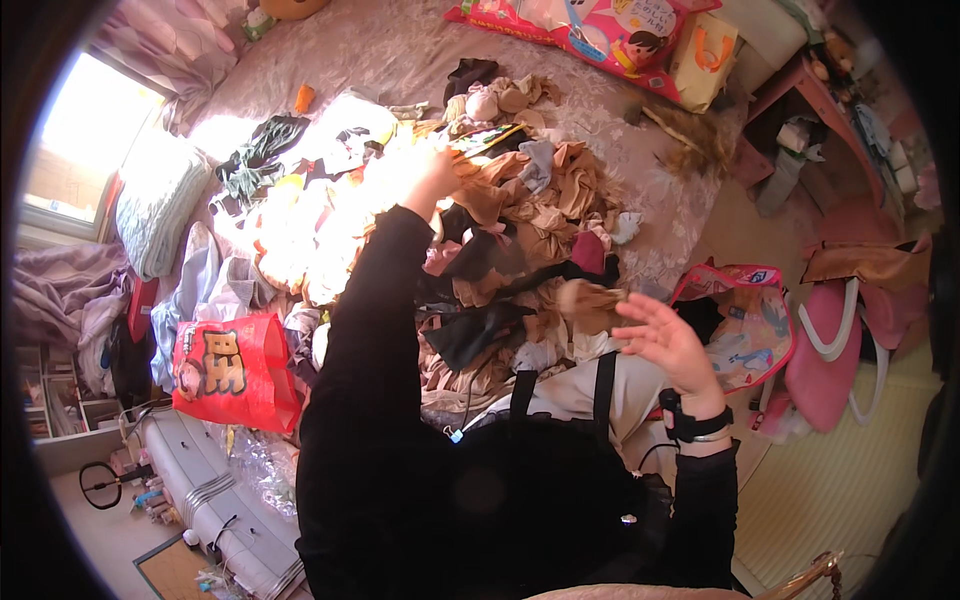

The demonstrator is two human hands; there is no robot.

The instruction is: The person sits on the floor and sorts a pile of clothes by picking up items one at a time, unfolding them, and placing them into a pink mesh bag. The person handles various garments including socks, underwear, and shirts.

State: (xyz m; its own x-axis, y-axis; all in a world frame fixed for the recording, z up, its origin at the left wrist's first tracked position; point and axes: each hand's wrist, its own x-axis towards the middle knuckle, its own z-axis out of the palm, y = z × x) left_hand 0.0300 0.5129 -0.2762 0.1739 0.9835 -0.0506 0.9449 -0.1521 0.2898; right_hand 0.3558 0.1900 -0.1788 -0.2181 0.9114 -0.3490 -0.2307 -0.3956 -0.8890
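Observation:
A large heap of tan, black and grey stockings and socks [570, 180] spreads over the flowered bed cover. My left hand [432, 182] reaches over the far part of the heap in strong sunlight. Its fingers are washed out by the glare, close to a flat thing with a yellow and dark edge [490, 140]; whether it holds anything is unclear. At the heap's near right side, my right hand [662, 345] has its fingers spread, with nothing seen in it. Just beyond its fingertips is a blurred tan bundle of stocking fabric [590, 302].
A red plastic bag [238, 372] stands left of the heap. A pink-rimmed patterned bag [742, 325] lies open at the right, near a pink bag with white handles [828, 345]. Behind are a large pink package [610, 40] and a brown furry thing [690, 135]. A folded pale quilt [160, 205] is by the window.

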